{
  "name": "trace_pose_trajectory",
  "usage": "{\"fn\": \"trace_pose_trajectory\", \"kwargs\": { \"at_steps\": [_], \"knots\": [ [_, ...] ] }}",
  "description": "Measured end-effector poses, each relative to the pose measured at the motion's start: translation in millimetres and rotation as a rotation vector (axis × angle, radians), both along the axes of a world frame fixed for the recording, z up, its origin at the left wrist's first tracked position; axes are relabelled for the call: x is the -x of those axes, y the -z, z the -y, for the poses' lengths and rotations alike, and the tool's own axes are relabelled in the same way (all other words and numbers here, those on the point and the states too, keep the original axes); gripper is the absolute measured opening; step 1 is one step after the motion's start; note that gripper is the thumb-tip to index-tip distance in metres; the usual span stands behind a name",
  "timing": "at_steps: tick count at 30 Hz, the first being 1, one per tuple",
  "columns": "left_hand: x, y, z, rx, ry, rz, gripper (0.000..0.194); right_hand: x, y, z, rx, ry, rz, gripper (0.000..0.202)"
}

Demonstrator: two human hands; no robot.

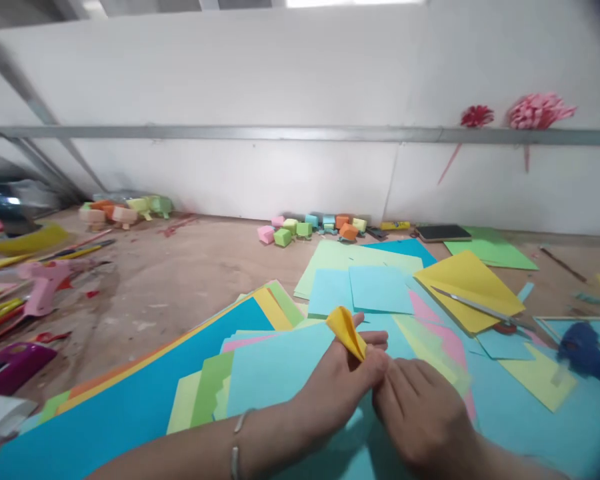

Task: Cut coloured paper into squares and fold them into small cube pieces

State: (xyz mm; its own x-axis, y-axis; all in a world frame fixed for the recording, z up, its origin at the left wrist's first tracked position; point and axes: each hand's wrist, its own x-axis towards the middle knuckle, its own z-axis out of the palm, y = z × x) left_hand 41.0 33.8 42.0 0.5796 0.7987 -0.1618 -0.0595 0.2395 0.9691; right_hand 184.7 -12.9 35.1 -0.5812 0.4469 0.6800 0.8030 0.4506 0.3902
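A folded piece of yellow paper (pixel 346 331), shaped like a narrow cone, lies across my left hand (pixel 336 373). The left thumb presses on its pointed lower end while the other fingers reach out beneath it. My right hand (pixel 423 407) is closed at that same lower end, its fingertips against the left thumb. What sits between the right fingers is mostly hidden, though the paper's tip runs into them. Light blue paper sheets (pixel 280 367) lie under both hands.
Left are a pink glue gun (pixel 45 283) and a purple tool (pixel 17 370). Small paper cubes (pixel 304 229) line the wall. Right, scissors (pixel 473 305) rest on yellow paper (pixel 467 273), near a dark blue glue gun (pixel 587 353). Paper flowers (pixel 540 112) hang on the rail.
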Motion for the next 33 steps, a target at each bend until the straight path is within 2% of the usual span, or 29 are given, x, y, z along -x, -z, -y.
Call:
{"fn": "trace_pose_trajectory", "kwargs": {
  "at_steps": [2, 5, 7, 10, 13, 16, 20, 21, 23, 25, 28, 30, 33],
  "knots": [
    [1, 0.4, 3, -0.053, -0.103, -0.041, 0.032, 13, 2.0, -3, -0.002, -0.036, -0.006, 0.017],
    [7, 0.9, -5, -0.130, -0.158, -0.081, 0.020, 15, -1.2, -12, 0.095, -0.146, -0.071, 0.020],
    [10, 1.9, -13, -0.193, -0.139, -0.064, 0.019, 5, -9.6, -17, 0.168, -0.189, -0.146, 0.020],
    [11, 2.6, -20, -0.346, -0.061, -0.071, 0.017, -15, -29.2, -21, 0.183, -0.153, -0.267, 0.014],
    [11, 1.2, -18, -0.430, 0.041, -0.140, 0.011, -28, -46.2, -22, 0.258, -0.179, -0.377, 0.025],
    [12, -1.9, -14, -0.407, 0.136, -0.132, 0.009, -29, -51.2, -24, 0.418, -0.251, -0.461, 0.025],
    [16, -6.6, -11, -0.321, 0.262, -0.072, 0.008, -28, -47.4, -25, 0.617, -0.336, -0.570, 0.013],
    [17, -7.1, -11, -0.300, 0.292, -0.048, 0.011, -28, -46.3, -26, 0.666, -0.364, -0.587, 0.013],
    [17, -6.1, -10, -0.246, 0.350, -0.002, 0.029, -29, -43.8, -28, 0.744, -0.412, -0.606, 0.019],
    [16, -1.7, -10, -0.152, 0.390, 0.036, 0.047, -30, -40.3, -30, 0.768, -0.423, -0.606, 0.026],
    [12, 8.8, -10, -0.003, 0.392, 0.091, 0.056, -31, -33.5, -34, 0.757, -0.417, -0.593, 0.030],
    [9, 15.1, -10, 0.022, 0.372, 0.126, 0.060, -32, -29.8, -36, 0.758, -0.429, -0.596, 0.029],
    [7, 18.4, -10, -0.036, 0.312, 0.102, 0.061, -33, -27.6, -37, 0.736, -0.446, -0.562, 0.025]
  ]
}}
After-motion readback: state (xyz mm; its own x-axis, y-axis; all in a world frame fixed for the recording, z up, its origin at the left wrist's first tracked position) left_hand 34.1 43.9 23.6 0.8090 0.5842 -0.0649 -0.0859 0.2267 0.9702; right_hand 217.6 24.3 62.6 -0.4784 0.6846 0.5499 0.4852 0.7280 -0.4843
